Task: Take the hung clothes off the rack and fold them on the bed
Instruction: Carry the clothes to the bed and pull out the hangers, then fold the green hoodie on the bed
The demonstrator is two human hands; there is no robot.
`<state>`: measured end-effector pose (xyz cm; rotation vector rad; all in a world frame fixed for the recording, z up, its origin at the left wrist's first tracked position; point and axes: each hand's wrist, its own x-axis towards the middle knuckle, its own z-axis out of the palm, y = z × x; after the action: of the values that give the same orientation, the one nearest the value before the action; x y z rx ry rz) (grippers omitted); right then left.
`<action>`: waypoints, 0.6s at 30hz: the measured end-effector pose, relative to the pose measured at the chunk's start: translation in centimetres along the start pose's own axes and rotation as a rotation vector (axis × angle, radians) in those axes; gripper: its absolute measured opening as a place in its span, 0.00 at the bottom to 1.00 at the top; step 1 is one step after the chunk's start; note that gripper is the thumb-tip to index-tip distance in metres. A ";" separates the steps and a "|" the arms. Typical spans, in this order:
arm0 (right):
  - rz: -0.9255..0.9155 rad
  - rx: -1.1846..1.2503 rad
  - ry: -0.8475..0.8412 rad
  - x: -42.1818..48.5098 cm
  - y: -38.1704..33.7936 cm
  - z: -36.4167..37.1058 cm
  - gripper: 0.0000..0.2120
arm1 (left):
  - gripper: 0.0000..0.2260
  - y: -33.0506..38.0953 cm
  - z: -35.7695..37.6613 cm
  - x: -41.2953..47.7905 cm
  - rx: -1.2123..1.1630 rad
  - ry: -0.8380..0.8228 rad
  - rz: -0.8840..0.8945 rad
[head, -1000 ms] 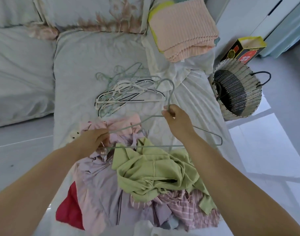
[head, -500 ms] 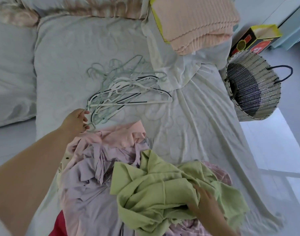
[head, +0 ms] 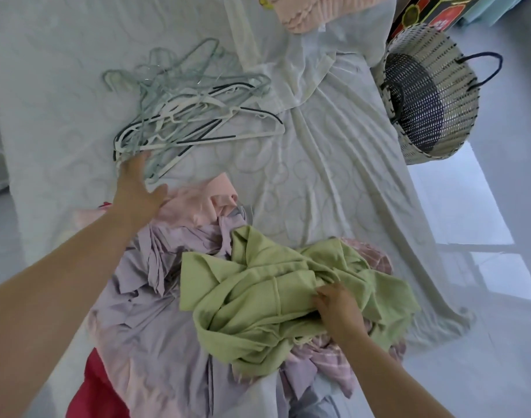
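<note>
A heap of unfolded clothes lies on the near end of the bed (head: 333, 176): a green garment (head: 258, 300) on top, lilac cloth (head: 155, 315) under it, a pink piece (head: 204, 200), checked pink fabric (head: 333, 357) and a red bit (head: 104, 393). My right hand (head: 336, 309) grips a fold of the green garment. Beyond the heap sits a pile of empty hangers (head: 185, 119), white, grey-green and dark. My left hand (head: 137, 188) reaches to the pile's near left edge with fingers stretched out, fingertips touching the hangers.
A folded pink knit blanket (head: 312, 13) rests at the far end of the bed. A woven basket (head: 423, 98) with dark handles stands on the floor to the right, a printed box (head: 423, 13) behind it. Pale tiled floor runs along both sides.
The grey-green hanger I held in both hands now lies with the others. My left hand moved out to the hanger pile; my right hand dropped onto the green garment and took hold.
</note>
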<state>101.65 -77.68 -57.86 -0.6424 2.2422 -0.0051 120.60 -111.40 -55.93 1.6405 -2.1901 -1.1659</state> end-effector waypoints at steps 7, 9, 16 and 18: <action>-0.100 0.288 0.095 -1.7 -3.2 -4.6 0.11 | 0.28 3.4 6.4 -14.6 0.100 -0.500 0.057; -0.154 0.332 0.104 -3.0 -3.4 -5.8 0.12 | 0.40 2.2 8.0 -17.9 0.233 -0.515 -0.131; -0.386 0.633 0.170 -11.1 -2.7 -11.2 0.15 | 0.32 3.2 9.4 -22.3 -0.311 -0.388 -0.791; -0.407 0.709 0.153 -13.5 -1.8 -12.5 0.13 | 0.09 4.4 9.1 -23.0 -0.598 -0.452 -0.847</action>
<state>101.40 -75.64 -39.48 -0.6901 2.0086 -1.0279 121.11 -86.52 -52.15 2.1684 -1.0195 -2.2939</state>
